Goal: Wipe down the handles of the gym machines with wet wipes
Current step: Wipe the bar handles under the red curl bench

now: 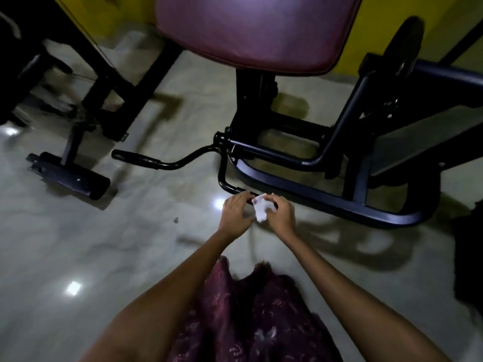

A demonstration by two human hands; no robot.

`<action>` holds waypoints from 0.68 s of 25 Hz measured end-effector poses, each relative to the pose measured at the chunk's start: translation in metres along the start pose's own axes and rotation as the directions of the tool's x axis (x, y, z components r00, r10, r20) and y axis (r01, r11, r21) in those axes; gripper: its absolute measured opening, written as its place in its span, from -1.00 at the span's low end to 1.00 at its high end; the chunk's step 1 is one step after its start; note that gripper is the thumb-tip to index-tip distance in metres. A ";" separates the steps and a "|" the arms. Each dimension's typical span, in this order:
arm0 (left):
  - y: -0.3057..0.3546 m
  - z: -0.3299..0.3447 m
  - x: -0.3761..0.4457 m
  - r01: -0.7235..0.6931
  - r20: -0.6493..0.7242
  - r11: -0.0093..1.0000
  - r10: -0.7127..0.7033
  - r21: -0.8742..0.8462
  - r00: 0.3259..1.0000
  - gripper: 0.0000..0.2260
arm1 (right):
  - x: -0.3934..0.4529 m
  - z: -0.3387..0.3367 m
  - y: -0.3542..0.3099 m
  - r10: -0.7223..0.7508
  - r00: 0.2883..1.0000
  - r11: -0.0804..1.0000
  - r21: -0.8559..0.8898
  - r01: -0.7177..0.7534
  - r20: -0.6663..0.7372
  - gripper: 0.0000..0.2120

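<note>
Near handle (236, 190) runs lower right under both hands. Right hand (282, 214) fingers clamp wet wipe (261, 209); left hand (235, 211) fingers curl on the handle.

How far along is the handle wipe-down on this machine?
Done: cannot tell; no handle shows visible wiping. In hand: the right hand grips a white wet wipe at the near handle, while the left hand holds that handle beside it. Left: the far handle, untouched now, plus other machines.

Gym, padded machine seat (257, 30), weight plate (403, 45)
</note>
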State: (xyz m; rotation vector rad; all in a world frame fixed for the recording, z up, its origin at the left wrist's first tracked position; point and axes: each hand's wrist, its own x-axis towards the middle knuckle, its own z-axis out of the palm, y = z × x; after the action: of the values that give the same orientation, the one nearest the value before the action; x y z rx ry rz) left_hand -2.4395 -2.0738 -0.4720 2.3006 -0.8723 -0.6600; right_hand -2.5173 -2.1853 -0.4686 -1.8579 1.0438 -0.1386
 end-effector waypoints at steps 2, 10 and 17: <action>-0.013 -0.009 0.021 -0.042 -0.033 0.996 0.045 0.078 0.998 -0.44 | 0.005 0.003 0.009 -0.013 0.996 0.994 -0.110 0.003 -0.088 -0.68; -0.067 -0.036 0.078 -0.439 0.406 0.720 0.236 0.537 0.883 -0.42 | -0.016 0.040 0.011 -0.210 0.935 0.738 -0.674 -0.040 -0.286 -0.67; -0.071 -0.030 0.083 -0.470 0.406 0.609 0.252 0.639 0.878 -0.34 | -0.011 0.032 0.023 -0.281 0.914 0.696 -0.718 -0.017 -0.294 -0.45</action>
State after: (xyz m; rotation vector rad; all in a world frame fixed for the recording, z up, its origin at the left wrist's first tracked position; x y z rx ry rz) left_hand -2.3358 -2.0788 -0.5179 2.5700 -1.9933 -0.4994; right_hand -2.5218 -2.1600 -0.4998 -2.7060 1.3523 -0.2147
